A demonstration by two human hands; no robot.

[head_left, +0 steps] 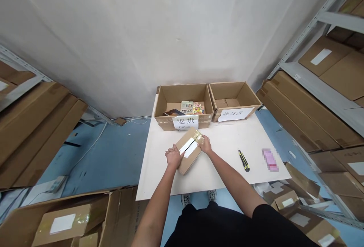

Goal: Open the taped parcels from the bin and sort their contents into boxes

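A small cardboard box lies at a slant over the white table, between my two hands. Its white label is split by a dark slit along the top seam, and shiny tape covers the far end. My left hand grips the box's left side, fingers bent and thumb on the top near the label. At the far right corner, my right hand is closed on the taped edge; some of its fingertips are hidden. A yellow-and-black utility knife rests on the table, right of both hands.
Behind stand two open cartons with handwritten paper signs: the left carton holds several small packages, beside the right carton. A blurred pink item lies near the table's right edge. Shelves with boxes flank both sides; a large carton stands lower left.
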